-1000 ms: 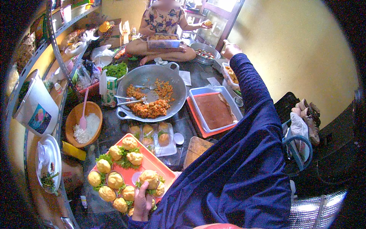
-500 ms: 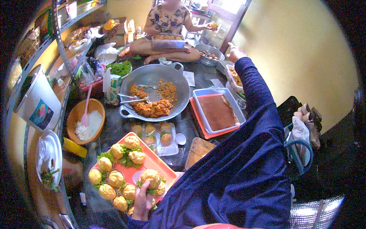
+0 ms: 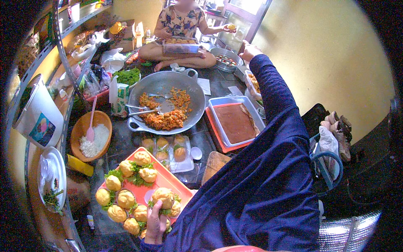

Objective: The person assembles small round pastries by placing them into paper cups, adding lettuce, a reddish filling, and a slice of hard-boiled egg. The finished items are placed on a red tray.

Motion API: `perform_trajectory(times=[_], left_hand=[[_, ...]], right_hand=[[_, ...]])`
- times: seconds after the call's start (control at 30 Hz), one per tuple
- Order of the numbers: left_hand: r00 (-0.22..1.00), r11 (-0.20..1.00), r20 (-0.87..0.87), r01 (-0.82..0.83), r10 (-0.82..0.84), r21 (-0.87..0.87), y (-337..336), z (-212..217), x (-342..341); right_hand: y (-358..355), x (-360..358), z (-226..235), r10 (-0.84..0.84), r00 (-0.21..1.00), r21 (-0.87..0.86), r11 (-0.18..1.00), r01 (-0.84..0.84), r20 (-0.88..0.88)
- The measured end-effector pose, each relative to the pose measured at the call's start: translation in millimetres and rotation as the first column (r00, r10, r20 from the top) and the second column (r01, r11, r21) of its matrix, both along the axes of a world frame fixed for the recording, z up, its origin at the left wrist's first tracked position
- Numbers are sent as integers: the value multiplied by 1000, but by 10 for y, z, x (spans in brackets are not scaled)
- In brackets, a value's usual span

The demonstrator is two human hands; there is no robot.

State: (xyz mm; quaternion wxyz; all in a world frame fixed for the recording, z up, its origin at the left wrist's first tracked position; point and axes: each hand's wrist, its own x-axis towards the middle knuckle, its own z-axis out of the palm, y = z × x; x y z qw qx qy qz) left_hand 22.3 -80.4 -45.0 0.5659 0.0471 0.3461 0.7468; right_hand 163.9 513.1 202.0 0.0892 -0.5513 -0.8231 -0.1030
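My left hand (image 3: 155, 222) is closed around a golden puff bun (image 3: 163, 198) with green lettuce under it. It holds the bun over the near end of an orange tray (image 3: 168, 174). Several similar filled buns (image 3: 126, 199) with lettuce stand on that tray. My right arm stretches far forward along the right side. At its end my right hand (image 3: 250, 52) is raised with a finger extended and nothing visible in it, just right of a round metal tin (image 3: 226, 59) of small pieces. Its other fingers show poorly.
A large metal wok (image 3: 166, 103) holds orange filling and utensils. Right of it, a plastic tub (image 3: 237, 119) contains a brown sheet. An orange bowl (image 3: 91, 135) of white grains stands left. Another person (image 3: 180, 25) sits beyond, holding a bun, with a filled box on the lap.
The whole view has shifted slightly. My right hand has moved a little left and farther toward the round tin. My left hand keeps hold of the bun over the tray.
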Motion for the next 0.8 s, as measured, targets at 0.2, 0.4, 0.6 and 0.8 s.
perform_trajectory(times=[0.2,0.4,0.6,0.8], left_hand=[[997,999,-82,-10,7,-35,-27,-22,-12],[999,1000,-37,3,-4,-28,-14,-45,-28],[1000,1000,-29,-8,8,7,-23,-33,-21],[1000,999,-16,-17,17,-36,-23,-50,-31]], right_hand=[[-9,-2,-22,-25,996,62,998,20,80],[124,29,80,-113,992,61,992,109,61],[251,54,38,-77,996,22,997,76,55],[358,93,-15,-130,991,38,991,131,-11]])
